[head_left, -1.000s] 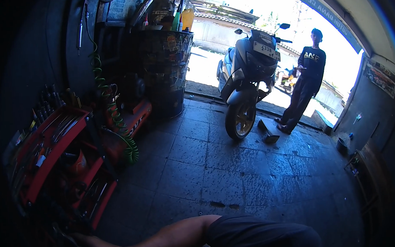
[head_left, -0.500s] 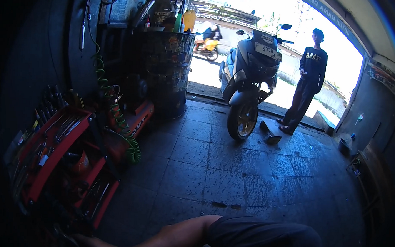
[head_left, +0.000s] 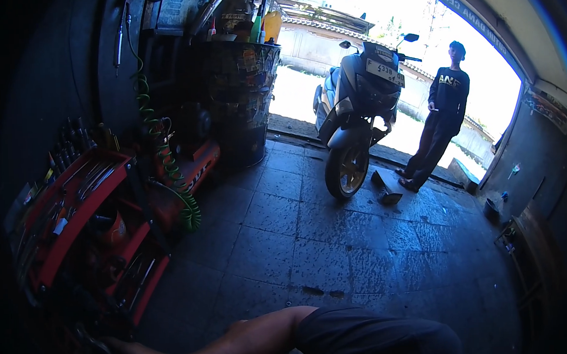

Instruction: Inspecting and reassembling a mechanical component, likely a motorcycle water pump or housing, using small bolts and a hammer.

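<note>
Neither of my hands shows in the head view. Across the lower edge lies my bent bare leg (head_left: 239, 342), in dark shorts (head_left: 370, 333), with the foot in shadow at the lower left. Close to that foot stands a red tool cart (head_left: 87, 199) with tiers of trays. Wrenches and other long metal tools (head_left: 99, 174) lie in its top tray, and more tools (head_left: 140, 282) are in the lower one. Upright tool handles (head_left: 70, 147) line its far side. Farther off, a dark scooter (head_left: 362, 93) faces me, its front wheel on the tiled floor.
Beside the scooter a person (head_left: 449, 102) in dark clothes stands near a small ramp-like block (head_left: 386, 189). At left are a red air compressor (head_left: 199, 164), a coiled green hose (head_left: 188, 211) and a sticker-covered drum (head_left: 246, 103) with bottles on top. A wooden bench (head_left: 535, 243) stands at right.
A passing motorbike with its rider, seen outside behind the drum before, is out of view now. The picture has shifted very slightly. My leg, the scooter and the standing person keep their places.
</note>
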A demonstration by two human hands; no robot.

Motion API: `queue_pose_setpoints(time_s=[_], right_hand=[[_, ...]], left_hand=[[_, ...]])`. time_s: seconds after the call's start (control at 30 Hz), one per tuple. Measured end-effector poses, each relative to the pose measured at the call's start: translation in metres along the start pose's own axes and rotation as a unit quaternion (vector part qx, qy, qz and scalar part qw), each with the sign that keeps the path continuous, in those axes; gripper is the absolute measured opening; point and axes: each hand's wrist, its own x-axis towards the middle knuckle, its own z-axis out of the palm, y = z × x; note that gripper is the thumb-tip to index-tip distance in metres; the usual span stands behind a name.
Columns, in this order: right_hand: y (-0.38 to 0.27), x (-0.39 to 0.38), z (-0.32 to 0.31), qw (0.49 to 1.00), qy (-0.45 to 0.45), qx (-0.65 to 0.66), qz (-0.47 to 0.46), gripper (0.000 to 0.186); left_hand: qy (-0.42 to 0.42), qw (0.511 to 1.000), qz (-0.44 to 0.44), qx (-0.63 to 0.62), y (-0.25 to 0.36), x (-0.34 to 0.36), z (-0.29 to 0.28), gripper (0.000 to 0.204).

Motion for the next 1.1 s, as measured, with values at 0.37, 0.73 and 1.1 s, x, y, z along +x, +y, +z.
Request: queue_pose_setpoints(time_s=[0.37,0.73,1.1], right_hand=[[0.005,0.002,0.0,1.0,0.005,0.005,0.014,0.086],[0.009,-0.004,-0.001,1.0,0.021,0.004,-0.001,0.089],[0.055,0.001,0.011,0.998,-0.031,0.032,-0.038,0.089]], left_hand=[[-0.011,0.999,-0.028,-0.041,0.007,-0.001,0.002,0.044],[-0.062,0.992,-0.042,-0.101,-0.046,-0.026,0.024,0.05],[-0.305,0.941,0.039,-0.14,-0.124,-0.169,0.087,0.047]])
